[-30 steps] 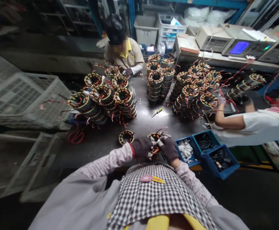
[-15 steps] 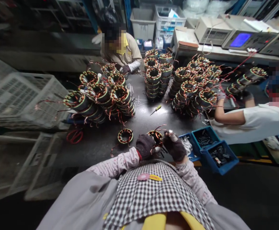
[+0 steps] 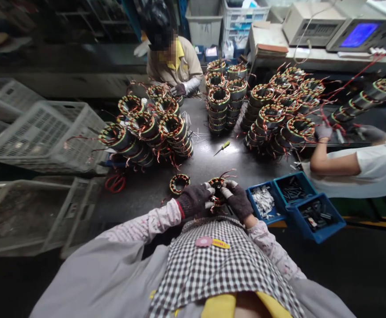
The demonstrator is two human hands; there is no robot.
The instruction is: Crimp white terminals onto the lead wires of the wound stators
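Observation:
A wound motor stator (image 3: 217,182) with copper coils and loose lead wires lies in front of my apron at the table's near edge. My left hand (image 3: 195,199), in a dark fingerless glove, grips its left side with the fingers curled against the ring. My right hand (image 3: 238,199), gloved alike with white wrapping on the fingertips, is closed at the stator's right upper rim. Whatever its fingertips pinch is too small to make out. Another single stator (image 3: 179,183) lies flat to the left of my left hand.
Stacked stators stand at left (image 3: 175,132), centre (image 3: 218,108) and right (image 3: 269,123). A screwdriver (image 3: 225,145) and red-handled scissors (image 3: 115,183) lie on the table (image 3: 202,165). Blue bins (image 3: 322,229) hold small parts. Co-workers sit opposite (image 3: 193,66) and at right (image 3: 372,170).
My right hand has come down and left from its raised position, its fingertips now at the stator's rim. My left hand has shifted on the ring. The view has tilted and shifted slightly.

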